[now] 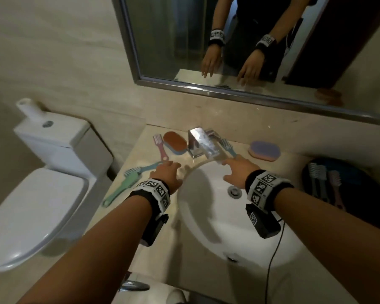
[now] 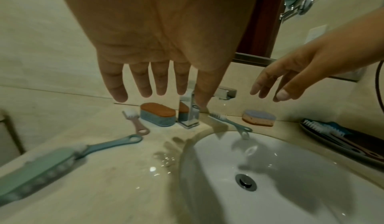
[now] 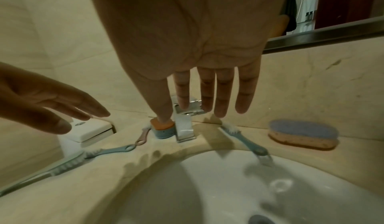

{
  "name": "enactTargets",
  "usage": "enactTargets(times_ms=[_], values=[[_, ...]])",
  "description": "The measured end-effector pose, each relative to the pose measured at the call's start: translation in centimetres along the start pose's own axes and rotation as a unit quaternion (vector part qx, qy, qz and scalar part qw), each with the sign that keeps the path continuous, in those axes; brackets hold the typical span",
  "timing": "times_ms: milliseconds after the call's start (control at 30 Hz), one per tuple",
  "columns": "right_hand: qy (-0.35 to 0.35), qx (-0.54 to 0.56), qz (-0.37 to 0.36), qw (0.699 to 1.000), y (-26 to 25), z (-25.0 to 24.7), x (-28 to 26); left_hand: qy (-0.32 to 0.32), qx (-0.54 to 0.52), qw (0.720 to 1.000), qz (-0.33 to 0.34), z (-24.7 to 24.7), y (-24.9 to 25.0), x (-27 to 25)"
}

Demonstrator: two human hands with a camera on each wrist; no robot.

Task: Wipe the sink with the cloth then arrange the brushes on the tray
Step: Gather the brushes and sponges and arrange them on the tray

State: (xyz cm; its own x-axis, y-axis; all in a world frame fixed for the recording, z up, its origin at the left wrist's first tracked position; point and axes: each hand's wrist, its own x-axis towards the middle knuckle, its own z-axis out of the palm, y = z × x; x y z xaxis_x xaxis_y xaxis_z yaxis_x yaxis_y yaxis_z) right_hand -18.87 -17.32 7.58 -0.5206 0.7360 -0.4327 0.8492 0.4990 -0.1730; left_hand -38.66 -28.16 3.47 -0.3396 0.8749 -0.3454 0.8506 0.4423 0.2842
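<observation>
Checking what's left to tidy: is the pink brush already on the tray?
No, the pink brush lies on the counter left of the tap, far from the tray.

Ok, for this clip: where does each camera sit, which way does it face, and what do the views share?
Head: worn on the head, looking down at the sink, tap and mirror; both forearms and open hands show.
Left wrist: under the left hand, facing the tap; palm fills the top, right hand enters from the right.
Right wrist: under the right hand, facing the tap; left hand at left.
Shared: all three show the tap and the purple sponge.
</observation>
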Motion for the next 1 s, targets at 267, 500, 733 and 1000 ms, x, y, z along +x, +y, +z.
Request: enactTargets(times_ms=[267, 500, 733, 1000], values=[[-0.032, 0.006, -0.047, 0.998, -6.8, 1.9, 1.4, 0.01, -0.016, 0.999, -0.051, -0.6, -6.7, -1.2], [-0.048, 0.019, -0.086, 0.995, -8.7, 2.2, 4.4, 0.007, -0.03, 0.994, -0.108, 0.1, -9.1, -1.3], [-0.074, 0.001, -0.092, 0.993, -9.8, 3.5, 6.7, 0.025, -0.067, 0.988, -0.135, 0.3, -11.4, -1.2], [-0.059, 0.015, -0.114, 0.992, -15.0, 5.1, 9.8, 0.011, -0.067, 0.99, -0.12, 1.0, -14.5, 0.8]])
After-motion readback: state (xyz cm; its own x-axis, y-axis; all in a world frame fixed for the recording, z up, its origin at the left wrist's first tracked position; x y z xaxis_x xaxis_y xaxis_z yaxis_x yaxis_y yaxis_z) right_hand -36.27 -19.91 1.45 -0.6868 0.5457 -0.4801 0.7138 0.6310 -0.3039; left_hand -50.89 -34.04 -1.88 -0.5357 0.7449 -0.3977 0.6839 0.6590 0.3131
